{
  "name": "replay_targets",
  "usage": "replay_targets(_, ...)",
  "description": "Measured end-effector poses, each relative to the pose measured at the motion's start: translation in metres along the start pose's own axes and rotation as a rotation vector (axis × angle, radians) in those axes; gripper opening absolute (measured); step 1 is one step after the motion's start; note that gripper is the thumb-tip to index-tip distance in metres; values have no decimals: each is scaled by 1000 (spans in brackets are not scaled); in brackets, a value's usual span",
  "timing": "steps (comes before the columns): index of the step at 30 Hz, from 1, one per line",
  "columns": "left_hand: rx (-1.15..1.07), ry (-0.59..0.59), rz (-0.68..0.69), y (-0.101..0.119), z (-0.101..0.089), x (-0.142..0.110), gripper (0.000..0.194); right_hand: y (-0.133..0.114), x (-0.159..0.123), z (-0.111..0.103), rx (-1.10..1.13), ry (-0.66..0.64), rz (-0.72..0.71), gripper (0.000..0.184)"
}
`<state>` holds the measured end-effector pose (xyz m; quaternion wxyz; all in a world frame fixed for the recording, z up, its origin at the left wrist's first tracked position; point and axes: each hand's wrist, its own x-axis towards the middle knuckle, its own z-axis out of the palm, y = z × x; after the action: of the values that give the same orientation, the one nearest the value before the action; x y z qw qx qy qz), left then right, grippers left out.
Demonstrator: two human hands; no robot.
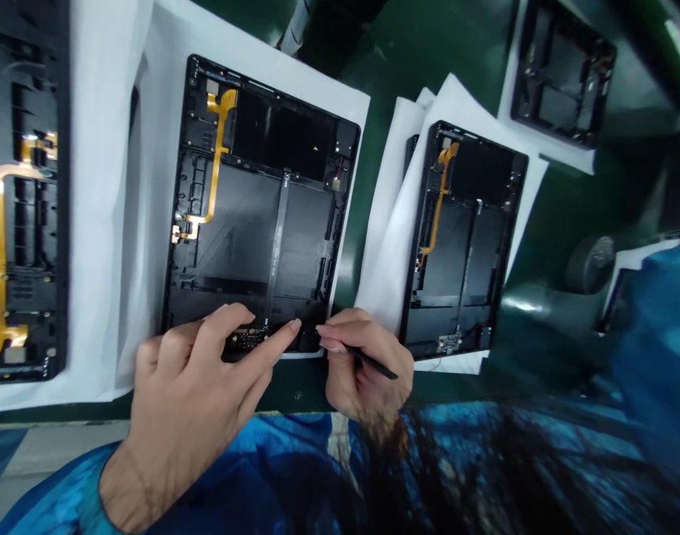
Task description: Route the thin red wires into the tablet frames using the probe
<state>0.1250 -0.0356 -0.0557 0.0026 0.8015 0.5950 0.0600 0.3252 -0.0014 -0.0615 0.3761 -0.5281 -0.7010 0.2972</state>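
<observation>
An opened black tablet frame (261, 208) with an orange flex cable (217, 156) lies on white paper in front of me. My left hand (195, 386) rests on its near edge, index finger stretched out and pressing near the small board at the bottom; the other fingers are spread. My right hand (362, 364) is closed in a pinch around a thin black tool (373, 362), its tip at the frame's near right corner.
A second opened tablet frame (462, 238) lies on stacked white sheets to the right. Another frame (21, 193) with a long orange cable is at the left, and one more (562, 70) sits far right. Green surface underneath; blue sleeves fill the foreground.
</observation>
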Motion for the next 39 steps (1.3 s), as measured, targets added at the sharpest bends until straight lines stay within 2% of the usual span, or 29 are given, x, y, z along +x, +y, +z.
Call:
replay_targets(7, -43, 121, -26, 3, 9, -1, 46, -1, 2, 1, 18, 0, 36, 23)
replay_targets(16, -102, 134, -37, 6, 11, -2, 41, 0, 2, 2, -14, -26, -30, 18)
replay_targets(21, -146, 120, -46, 6, 8, -1, 40, 2, -1, 3, -7, -17, 49, 19)
replay_targets(26, -190, 107, -77, 8, 7, -1, 31, 3, -4, 2, -42, -14, -49, 17)
replay_targets(31, -158, 83, -106, 10, 7, 0, 32, 2, -3, 2, -47, -6, 23, 25)
replay_targets(36, -171, 90, -130, 12, 8, 0, 35, 0, -4, 3, -78, 5, -19, 22)
replay_targets(39, -212, 116, -124, 13, 7, 2, 32, 0, -4, 4, -49, 7, 15, 22)
